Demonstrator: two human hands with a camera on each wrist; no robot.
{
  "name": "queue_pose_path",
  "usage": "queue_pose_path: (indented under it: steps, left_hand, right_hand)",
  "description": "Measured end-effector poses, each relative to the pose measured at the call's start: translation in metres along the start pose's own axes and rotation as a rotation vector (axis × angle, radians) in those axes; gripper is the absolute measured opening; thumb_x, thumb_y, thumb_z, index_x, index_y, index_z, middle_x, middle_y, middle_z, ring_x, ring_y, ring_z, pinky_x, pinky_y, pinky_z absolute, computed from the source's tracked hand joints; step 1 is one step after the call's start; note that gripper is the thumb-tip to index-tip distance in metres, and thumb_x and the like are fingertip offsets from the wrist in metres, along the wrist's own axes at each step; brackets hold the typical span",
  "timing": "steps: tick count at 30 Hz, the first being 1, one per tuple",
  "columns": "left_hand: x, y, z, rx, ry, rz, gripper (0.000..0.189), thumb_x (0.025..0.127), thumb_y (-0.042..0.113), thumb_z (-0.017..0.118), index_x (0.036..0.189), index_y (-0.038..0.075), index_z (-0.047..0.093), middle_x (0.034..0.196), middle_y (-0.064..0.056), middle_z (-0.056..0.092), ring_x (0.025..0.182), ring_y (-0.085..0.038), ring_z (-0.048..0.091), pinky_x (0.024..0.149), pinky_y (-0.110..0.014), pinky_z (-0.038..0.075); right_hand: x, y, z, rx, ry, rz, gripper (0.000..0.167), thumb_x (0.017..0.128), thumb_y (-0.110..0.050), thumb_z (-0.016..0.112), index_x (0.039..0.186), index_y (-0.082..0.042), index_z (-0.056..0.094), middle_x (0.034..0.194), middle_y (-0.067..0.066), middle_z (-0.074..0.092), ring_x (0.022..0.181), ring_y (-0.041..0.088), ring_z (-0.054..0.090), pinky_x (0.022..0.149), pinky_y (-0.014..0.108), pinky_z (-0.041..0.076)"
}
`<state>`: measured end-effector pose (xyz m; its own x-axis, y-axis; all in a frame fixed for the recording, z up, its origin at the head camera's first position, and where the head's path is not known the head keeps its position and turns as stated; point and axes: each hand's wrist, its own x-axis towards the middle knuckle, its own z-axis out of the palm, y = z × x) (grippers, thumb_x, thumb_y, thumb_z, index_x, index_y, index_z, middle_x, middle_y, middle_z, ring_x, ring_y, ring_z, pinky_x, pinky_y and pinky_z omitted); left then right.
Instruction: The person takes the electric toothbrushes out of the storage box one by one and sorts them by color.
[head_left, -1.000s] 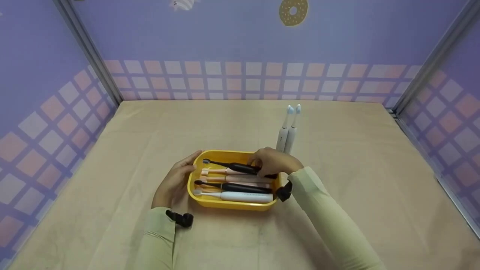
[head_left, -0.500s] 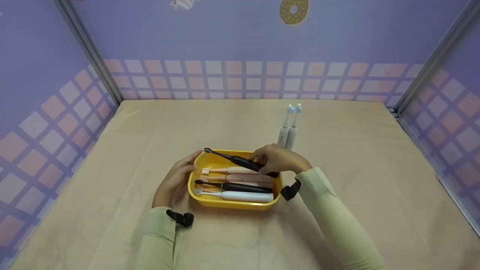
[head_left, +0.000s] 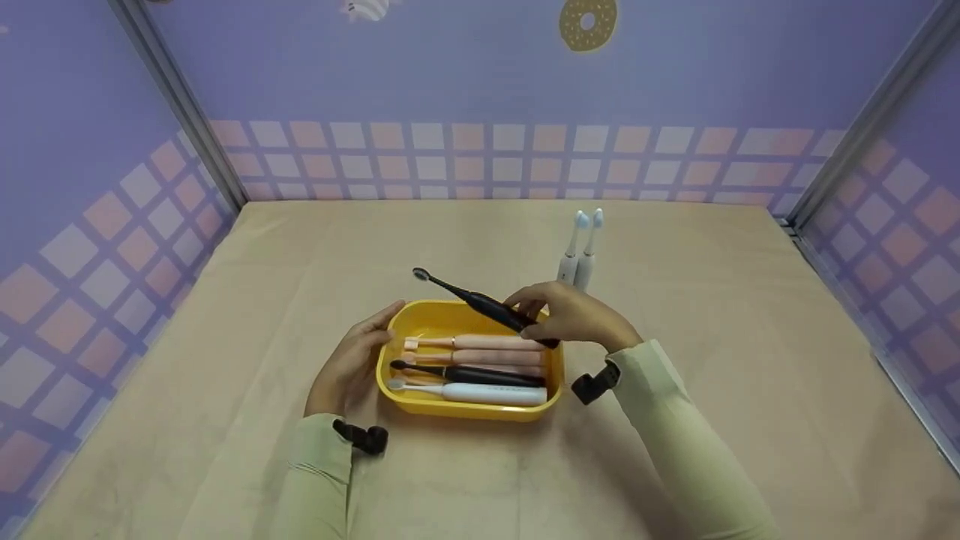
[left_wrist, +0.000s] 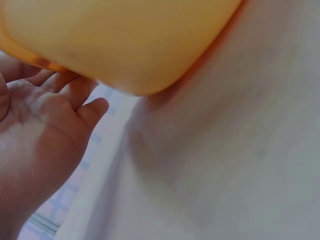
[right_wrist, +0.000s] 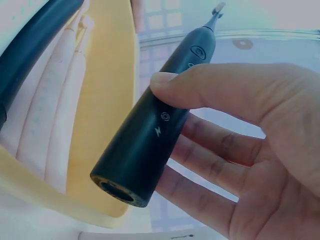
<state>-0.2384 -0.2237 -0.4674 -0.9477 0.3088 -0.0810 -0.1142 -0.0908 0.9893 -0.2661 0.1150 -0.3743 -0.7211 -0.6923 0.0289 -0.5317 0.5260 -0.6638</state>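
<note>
My right hand [head_left: 574, 315] holds a black electric toothbrush [head_left: 487, 307] by its handle, thumb on one side and fingers on the other. The brush is tilted, head up and to the left, over the back right of a yellow basket [head_left: 469, 412]. In the right wrist view, the handle's hollow base [right_wrist: 120, 190] points down. At the basket's left end, my left hand [head_left: 345, 367] grips the rim, its thumb over the edge. Inside the basket lie a white electric toothbrush [head_left: 495, 393], another black one [head_left: 491, 375] and pink ones [head_left: 499, 343], side by side with heads leftward.
Behind my right hand, two white electric toothbrushes [head_left: 576, 266] stand upright, close together, their lower ends hidden. A beige cloth [head_left: 360, 247] covers the table. Purple patterned walls [head_left: 465, 82] enclose the back and sides.
My right hand has lifted the black electric toothbrush out from the back of the basket, tilting its head upward and moving slightly right. The left hand stays on the basket.
</note>
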Motion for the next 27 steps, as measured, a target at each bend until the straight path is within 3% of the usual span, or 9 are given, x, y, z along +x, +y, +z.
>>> queue_pose_path:
  steps: [11, 18, 27]
  left_hand:
    - [-0.002, 0.0, 0.0, -0.055, -0.015, -0.004, 0.059, 0.097, -0.003, 0.032, 0.154, 0.005, 0.02, 0.161, -0.011, 0.018, 0.146, -0.027, 0.023, 0.116, -0.04, 0.027]
    - [-0.002, 0.0, 0.001, -0.051, 0.004, -0.011, 0.059, 0.096, -0.003, 0.032, 0.153, 0.006, 0.022, 0.16, -0.01, 0.02, 0.146, -0.026, 0.023, 0.116, -0.039, 0.027]
    - [-0.001, 0.001, 0.002, -0.045, 0.024, -0.021, 0.06, 0.095, -0.004, 0.032, 0.153, 0.007, 0.025, 0.16, -0.007, 0.021, 0.147, -0.022, 0.02, 0.117, -0.037, 0.025]
  right_hand:
    - [-0.012, 0.003, -0.006, 0.066, 0.127, -0.026, 0.043, 0.08, -0.004, 0.073, 0.123, -0.008, 0.066, 0.101, 0.01, 0.071, 0.094, 0.022, 0.066, 0.083, 0.041, 0.057]
    - [-0.02, 0.007, -0.008, 0.136, 0.255, -0.05, 0.041, 0.08, -0.004, 0.073, 0.121, -0.007, 0.067, 0.1, 0.011, 0.07, 0.091, 0.023, 0.065, 0.076, 0.034, 0.056]
    - [-0.03, 0.014, -0.012, 0.231, 0.408, -0.057, 0.044, 0.081, -0.002, 0.073, 0.124, -0.004, 0.063, 0.102, 0.015, 0.069, 0.093, 0.024, 0.064, 0.079, 0.029, 0.059]
